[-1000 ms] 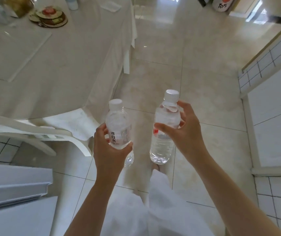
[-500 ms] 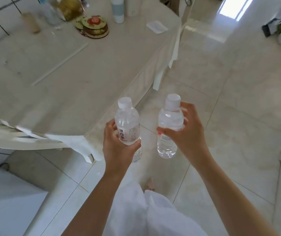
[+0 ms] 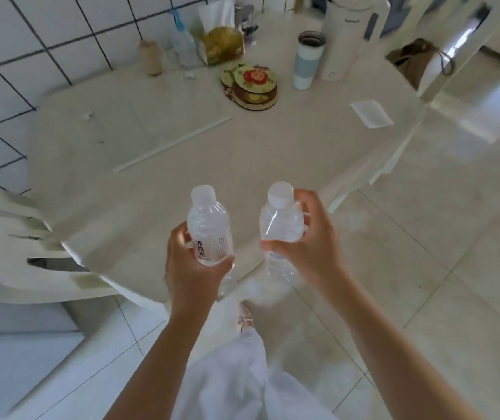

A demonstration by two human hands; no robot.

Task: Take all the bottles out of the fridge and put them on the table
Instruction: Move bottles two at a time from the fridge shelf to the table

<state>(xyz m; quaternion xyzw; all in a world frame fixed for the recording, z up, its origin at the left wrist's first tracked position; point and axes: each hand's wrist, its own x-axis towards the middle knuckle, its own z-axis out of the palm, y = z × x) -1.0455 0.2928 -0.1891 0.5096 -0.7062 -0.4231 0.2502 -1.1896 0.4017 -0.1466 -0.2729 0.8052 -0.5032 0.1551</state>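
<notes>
Hands, left (image 3: pixel 192 268) and right (image 3: pixel 309 241), gripping two bottles (image 3: pixel 209 234), one each

A home dining corner, probably part of a kitchen, is shown. A wall of white tiles with dark grout (image 3: pixel 15 71) is seen behind a round table (image 3: pixel 242 165) covered in a pale cloth. White plastic chairs (image 3: pixel 15 268) are drawn up to it. Household things are gathered at the far side: a white electric kettle (image 3: pixel 348 34), a white and blue tumbler (image 3: pixel 308 60), a stack of flowered coasters (image 3: pixel 255 86) and a bag of what may be snacks (image 3: pixel 220 37), though that part is blurred. The floor is laid with glossy beige tiles (image 3: pixel 424 268).
</notes>
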